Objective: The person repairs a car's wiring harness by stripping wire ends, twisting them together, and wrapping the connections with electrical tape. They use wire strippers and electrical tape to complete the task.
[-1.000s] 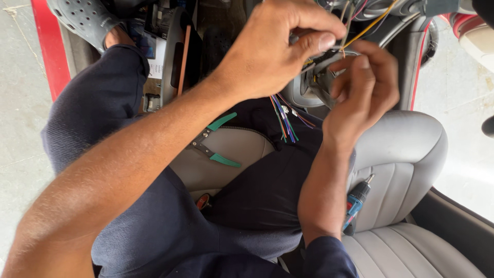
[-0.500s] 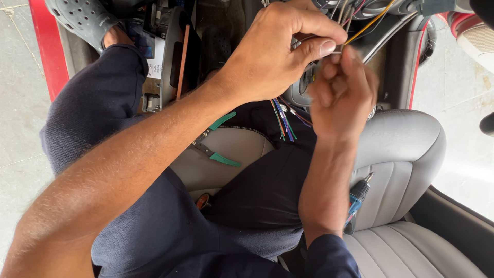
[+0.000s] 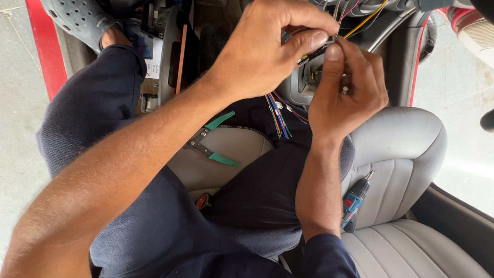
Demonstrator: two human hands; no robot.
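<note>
Head view: left hand (image 3: 267, 56) and right hand (image 3: 345, 92) meet up near the top of frame, both working a thin wire (image 3: 337, 13) from a loose wiring bundle (image 3: 280, 116) hanging under the dash. Left thumb and forefinger pinched together on the wire end, other fingers curled. Right thumb pressed up against the same spot, its fingers folded in behind; the pinch looks closed on the wire, though the contact point itself is mostly hidden by the fingertips. A yellow wire (image 3: 368, 18) runs off up-right.

Handling, as a judgement: the wire is very light, limp, thin and probably slick on its insulation; any bared strands would fray or snap easily. Best held close to the end with fingertip pinches, one hand just behind the other, so it does not flop.

Green-handled pliers (image 3: 213, 144) lie on the grey seat (image 3: 406, 149) between the person's legs, apart from both hands. A small blue and red screwdriver (image 3: 355, 198) lies on the seat just beside the right forearm. Dark trousers cover the lap; a grey perforated clog (image 3: 77, 20) is at top left.
</note>
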